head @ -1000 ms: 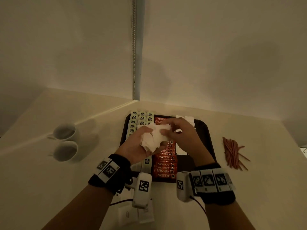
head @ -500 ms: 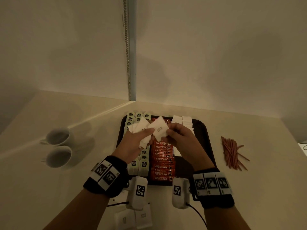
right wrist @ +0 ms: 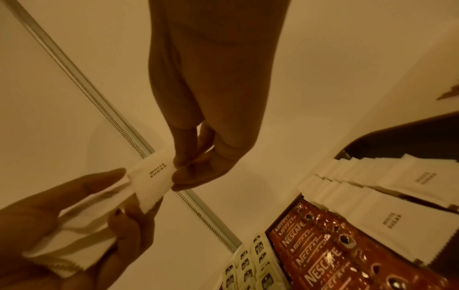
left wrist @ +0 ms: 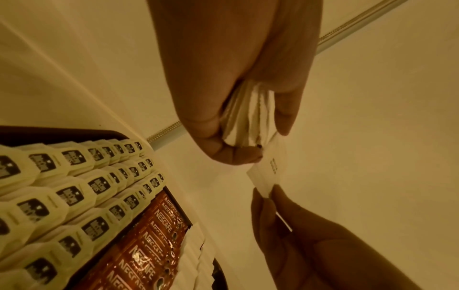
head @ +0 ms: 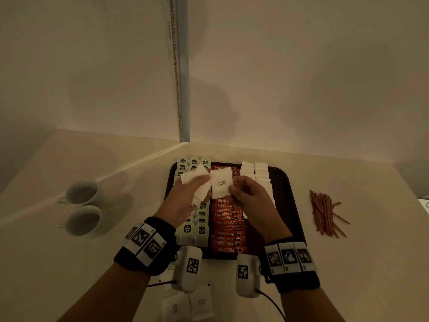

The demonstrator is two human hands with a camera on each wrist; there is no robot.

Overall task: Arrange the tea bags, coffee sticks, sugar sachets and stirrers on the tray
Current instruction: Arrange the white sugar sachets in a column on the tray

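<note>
Above the dark tray (head: 286, 196), my left hand (head: 197, 189) grips a fanned bundle of white sugar sachets (head: 195, 180), also seen as a bundle (left wrist: 248, 117) in the left wrist view. My right hand (head: 234, 190) pinches one sachet marked WHITE SUGAR (head: 221, 183) by its right edge. That sachet (right wrist: 154, 176) still lies against the left fingers. On the tray lie rows of tea bags (head: 202, 231), Nescafe coffee sticks (head: 228, 233) and two rows of sugar sachets (head: 255, 173). Red-brown stirrers (head: 325, 212) are piled on the table, right of the tray.
Two white cups (head: 81, 191) (head: 83, 219) stand left of the tray. A few loose sugar sachets (head: 188, 305) lie near the table's front edge below my wrists. The table sits in a wall corner, with a metal strip (head: 177, 66) running up it.
Both hands held the crumpled bundle together a second ago. Now my right hand has drawn one sachet out to the right, flat and face up, while the left keeps the rest.
</note>
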